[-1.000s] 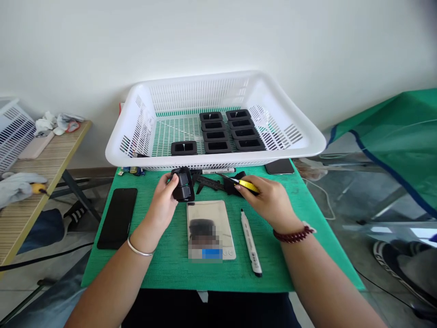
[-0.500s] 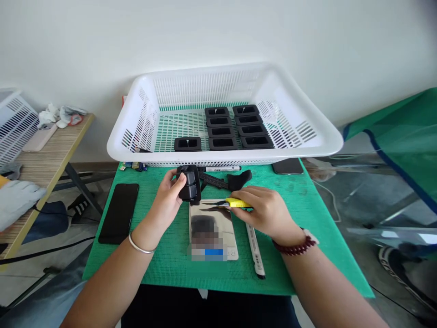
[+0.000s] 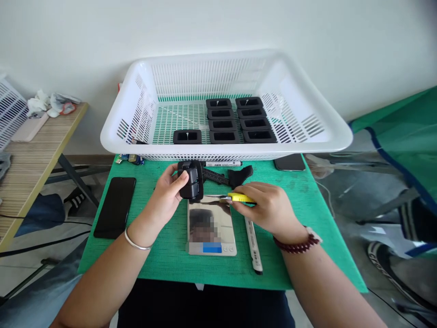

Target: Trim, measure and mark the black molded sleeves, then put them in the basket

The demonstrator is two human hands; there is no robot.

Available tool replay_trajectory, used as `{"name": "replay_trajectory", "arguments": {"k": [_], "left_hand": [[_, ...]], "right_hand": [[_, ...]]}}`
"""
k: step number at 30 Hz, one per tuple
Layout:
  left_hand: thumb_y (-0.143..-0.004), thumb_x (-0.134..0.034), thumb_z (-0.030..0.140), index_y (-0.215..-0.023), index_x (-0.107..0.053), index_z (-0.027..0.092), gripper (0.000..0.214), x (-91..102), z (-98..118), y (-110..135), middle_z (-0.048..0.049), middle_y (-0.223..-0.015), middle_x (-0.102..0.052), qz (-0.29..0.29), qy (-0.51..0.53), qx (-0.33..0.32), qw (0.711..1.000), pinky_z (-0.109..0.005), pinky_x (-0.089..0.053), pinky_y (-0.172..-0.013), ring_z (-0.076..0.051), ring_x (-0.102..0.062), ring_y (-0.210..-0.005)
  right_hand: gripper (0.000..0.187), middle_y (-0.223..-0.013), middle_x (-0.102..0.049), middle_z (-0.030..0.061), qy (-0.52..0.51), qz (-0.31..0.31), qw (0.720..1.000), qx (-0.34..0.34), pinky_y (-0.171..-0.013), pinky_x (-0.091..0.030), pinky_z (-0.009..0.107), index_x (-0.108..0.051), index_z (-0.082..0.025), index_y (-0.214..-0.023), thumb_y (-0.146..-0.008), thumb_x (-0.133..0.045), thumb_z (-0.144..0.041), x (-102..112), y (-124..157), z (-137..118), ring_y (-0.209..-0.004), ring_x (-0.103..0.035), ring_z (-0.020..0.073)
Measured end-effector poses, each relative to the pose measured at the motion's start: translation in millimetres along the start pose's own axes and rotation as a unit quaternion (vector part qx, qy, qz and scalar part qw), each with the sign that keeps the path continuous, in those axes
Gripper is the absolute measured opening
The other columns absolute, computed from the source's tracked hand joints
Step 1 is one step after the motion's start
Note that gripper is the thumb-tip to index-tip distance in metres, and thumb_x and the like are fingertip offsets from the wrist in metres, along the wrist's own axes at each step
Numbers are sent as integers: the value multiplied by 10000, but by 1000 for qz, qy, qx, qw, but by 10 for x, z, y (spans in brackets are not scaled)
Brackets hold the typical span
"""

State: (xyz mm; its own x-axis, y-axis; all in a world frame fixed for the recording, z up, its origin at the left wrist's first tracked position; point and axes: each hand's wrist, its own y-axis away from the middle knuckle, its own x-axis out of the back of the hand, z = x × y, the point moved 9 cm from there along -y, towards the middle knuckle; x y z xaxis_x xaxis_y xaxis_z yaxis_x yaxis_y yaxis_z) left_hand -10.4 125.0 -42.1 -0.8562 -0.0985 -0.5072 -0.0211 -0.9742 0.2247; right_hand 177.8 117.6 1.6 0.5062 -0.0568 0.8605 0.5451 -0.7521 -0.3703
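Note:
My left hand (image 3: 170,187) is closed around a black flanged plastic part (image 3: 192,182), its moulded boxy side turned up toward me. In my right hand (image 3: 268,202) is a yellow utility knife (image 3: 241,197), its tip pointing left, a short gap from the part. Below both hands lies a small scale with a mirror-like plate (image 3: 223,228) and a blue display. A white marker (image 3: 253,248) rests to the right of the scale. Behind the hands are a black caliper (image 3: 216,177) and another white marker (image 3: 223,163).
A large white basket (image 3: 225,149) stands at the back, with several black rectangular parts (image 3: 222,125) in rows. A black phone (image 3: 115,207) lies at the left on the green mat (image 3: 164,262), and a dark flat object (image 3: 289,162) at the right. A wooden side table (image 3: 44,146) stands left.
The view has shifted slightly. The black part is turned a little in my left hand, and the knife stays close by. The gloved hand at far left has gone out of view.

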Motion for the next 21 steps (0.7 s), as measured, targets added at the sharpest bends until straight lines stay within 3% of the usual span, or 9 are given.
{"name": "replay_trajectory", "arguments": {"k": [4,15,21], "left_hand": [[-726,-762,346,-913,-597,180,299,6,-4,-4,-27,-837,-644,5,9,2,1000,-300,-539,-657,-185,-657,-781],[-746,-744,352,-948,-589,180,307,-50,4,19,-49,-897,-655,-11,1,-4,1000,-329,-546,-719,-217,-662,-873],[-753,-734,382,-952,-590,185,314,-58,-5,25,-45,-878,-658,-24,-11,0,1000,-318,-546,-688,-210,-673,-827]], "right_hand": [[260,-685,-679,48,-6,0,1000,-25,-547,-433,278,-670,-177,-820,-886,-540,-392,14,6,74,-595,-611,156],[274,-718,-691,48,-3,-17,1000,9,-533,-419,270,-659,-190,-900,-886,-538,-436,-66,8,-66,-598,-613,156],[285,-640,-645,32,4,-20,1000,16,-506,-383,274,-648,-186,-798,-894,-530,-427,-49,4,-53,-543,-564,140]]}}
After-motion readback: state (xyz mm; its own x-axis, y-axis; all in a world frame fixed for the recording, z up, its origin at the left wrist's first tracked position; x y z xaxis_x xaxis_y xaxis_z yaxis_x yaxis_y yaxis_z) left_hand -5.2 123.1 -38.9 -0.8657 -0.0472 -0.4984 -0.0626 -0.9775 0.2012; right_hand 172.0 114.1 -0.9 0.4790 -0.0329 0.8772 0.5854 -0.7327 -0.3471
